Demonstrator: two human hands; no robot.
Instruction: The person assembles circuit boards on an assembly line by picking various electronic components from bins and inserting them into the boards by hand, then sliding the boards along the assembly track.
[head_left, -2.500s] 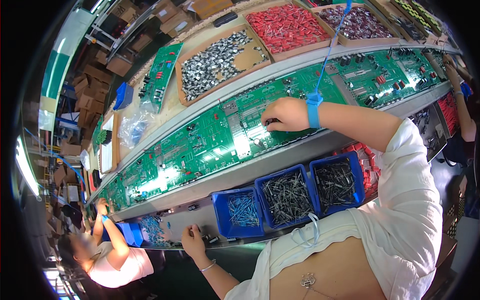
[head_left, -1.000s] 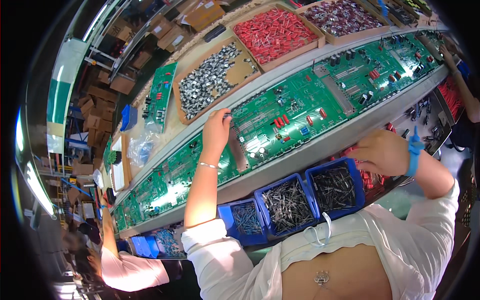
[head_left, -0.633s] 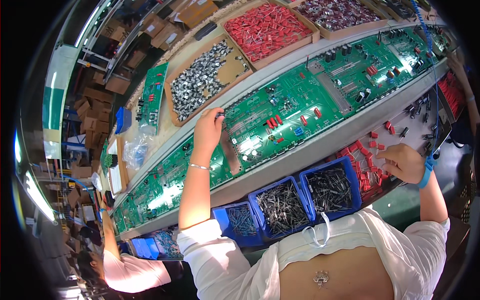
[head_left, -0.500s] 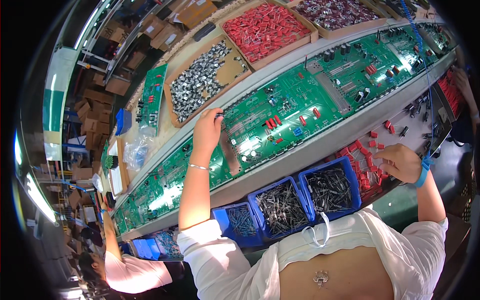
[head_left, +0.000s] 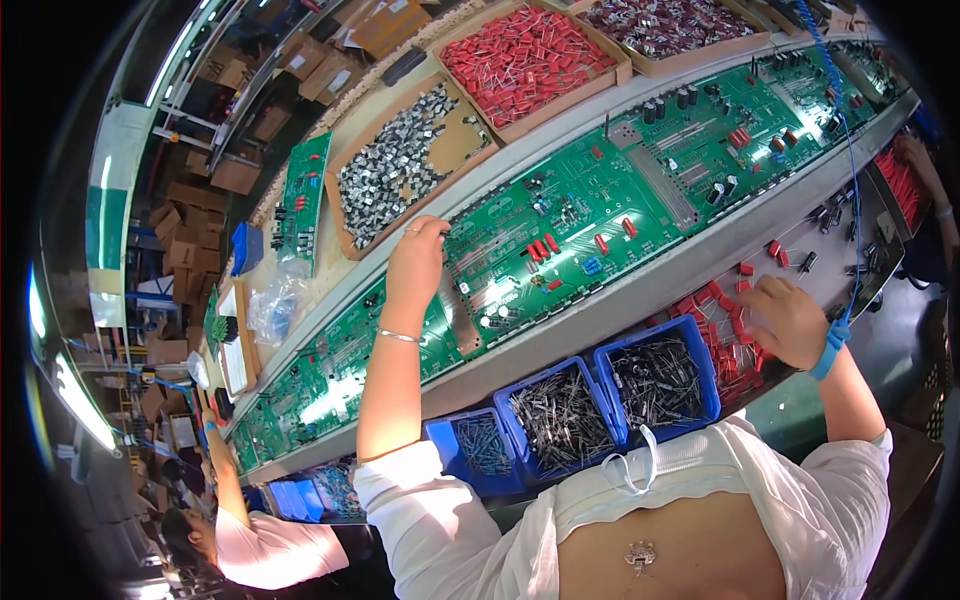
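Note:
My left hand point(head_left: 417, 257) reaches up to the left edge of a large green circuit board point(head_left: 585, 215) on the long bench rail, fingers curled at the board's top corner. My right hand point(head_left: 790, 318), with a blue wrist strap point(head_left: 828, 349), rests fingers-down on a pile of small red components point(head_left: 722, 325) on the lower shelf. Whether it holds any is hidden. Three blue bins point(head_left: 660, 375) of metal-legged parts sit just below the rail, between my arms.
Cardboard trays hold grey parts point(head_left: 400, 165) and red parts point(head_left: 525, 55) behind the boards. More green boards point(head_left: 320, 375) run left along the rail. Another person point(head_left: 255, 545) in white works at lower left. A blue coiled cord point(head_left: 845, 150) hangs at right.
My right hand left the board and dropped to the red parts on the lower shelf. My left hand rose from the shelf to the board's left edge, where it stays.

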